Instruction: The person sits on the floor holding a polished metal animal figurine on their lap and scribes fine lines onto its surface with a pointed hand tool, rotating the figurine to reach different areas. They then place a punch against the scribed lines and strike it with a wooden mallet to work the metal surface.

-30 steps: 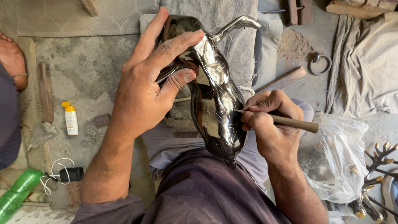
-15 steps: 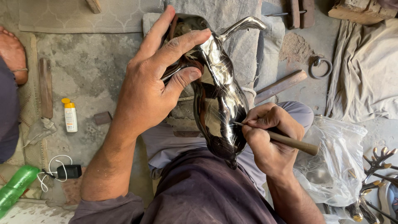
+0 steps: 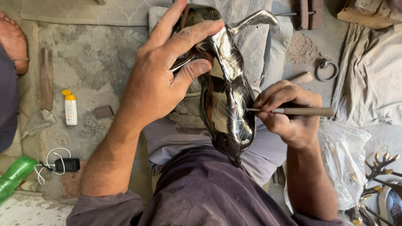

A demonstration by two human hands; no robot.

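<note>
Lying far out past the left hand's knuckles on the stone floor [image 3: 96,67] are a green plastic bottle [image 3: 14,175], a black charger with white cable [image 3: 63,164] and a small white bottle with a yellow cap [image 3: 70,108]. The left hand [image 3: 159,83] is closed around the upper part of a polished metal animal figure [image 3: 228,104], thumb pressed on its near face and fingers [image 3: 188,37] wrapped over the top. The figure rests over the person's lap, its long axis running from the fingers down toward the body, a curved limb jutting up and right. Just right of it, the right hand [image 3: 289,113] pinches a wooden-handled engraving tool [image 3: 293,111] in a pen-like grip, held level, its steel tip touching the figure's right flank. This hand is the one nearer the engraved lines. Beyond its knuckles lie a metal ring [image 3: 325,70], a clear plastic bag [image 3: 343,163] and grey cloth [image 3: 372,83].
</note>
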